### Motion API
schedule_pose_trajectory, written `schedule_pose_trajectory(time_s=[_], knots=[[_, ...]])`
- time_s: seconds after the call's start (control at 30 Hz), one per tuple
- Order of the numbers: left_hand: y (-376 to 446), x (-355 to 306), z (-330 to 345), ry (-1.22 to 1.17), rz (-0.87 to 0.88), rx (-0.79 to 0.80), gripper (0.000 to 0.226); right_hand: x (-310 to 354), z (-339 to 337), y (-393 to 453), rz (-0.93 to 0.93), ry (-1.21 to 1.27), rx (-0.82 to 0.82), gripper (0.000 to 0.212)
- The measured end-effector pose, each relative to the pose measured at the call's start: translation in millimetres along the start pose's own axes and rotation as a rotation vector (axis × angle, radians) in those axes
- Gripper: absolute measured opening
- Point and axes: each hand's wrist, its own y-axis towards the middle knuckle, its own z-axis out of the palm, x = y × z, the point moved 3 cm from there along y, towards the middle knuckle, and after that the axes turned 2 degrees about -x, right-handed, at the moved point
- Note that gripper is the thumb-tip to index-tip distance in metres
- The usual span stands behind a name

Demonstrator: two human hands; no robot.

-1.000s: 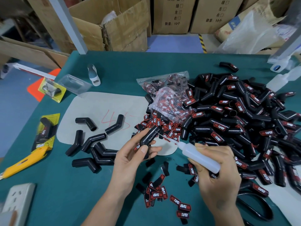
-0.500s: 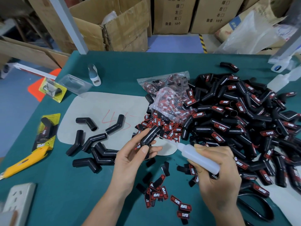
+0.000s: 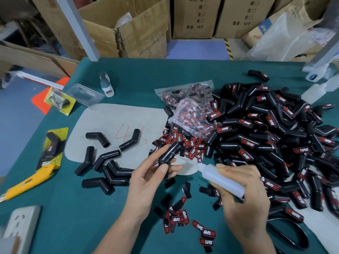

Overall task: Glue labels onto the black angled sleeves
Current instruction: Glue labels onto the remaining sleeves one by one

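My left hand [image 3: 146, 177] grips a black angled sleeve [image 3: 169, 153] between thumb and fingers, held up over the green table. My right hand [image 3: 238, 195] grips a white squeeze glue bottle [image 3: 220, 177], its thin nozzle aimed left at the sleeve's lower side. Loose red and black labels [image 3: 183, 215] lie below my hands, and more labels [image 3: 185, 143] lie behind the sleeve. Several bare black sleeves [image 3: 108, 162] lie at the left. A big heap of labelled sleeves [image 3: 266, 140] fills the right.
A clear bag of labels [image 3: 190, 110] leans on the heap. A grey mat [image 3: 110, 125] marked 45 lies under the bare sleeves. A yellow utility knife [image 3: 27, 184], a white socket strip [image 3: 20, 222] and yellow blister packs [image 3: 59, 100] sit at the left. Cardboard boxes [image 3: 128, 30] stand behind.
Almost nothing has moved. The glue bottle's nozzle stays at the sleeve in my left hand, with only a slight shift of both hands.
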Motion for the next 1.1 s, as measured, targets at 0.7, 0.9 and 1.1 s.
schedule_pose_trajectory(time_s=[0.7, 0.9, 1.1], knots=[[-0.4, -1.9, -0.7, 0.002, 0.002, -0.014, 0.041, 3.6, 0.6, 2.8, -0.029, 0.021, -0.002, 0.026], [0.0, -1.7, -1.0, -0.003, -0.001, -0.005, 0.041, 4.7, 1.2, 3.4, -0.038, 0.022, 0.008, 0.025], [0.6, -0.6, -1.7, -0.014, -0.024, -0.016, 0.041, 4.9, 1.1, 3.6, -0.043, 0.013, 0.009, 0.026]])
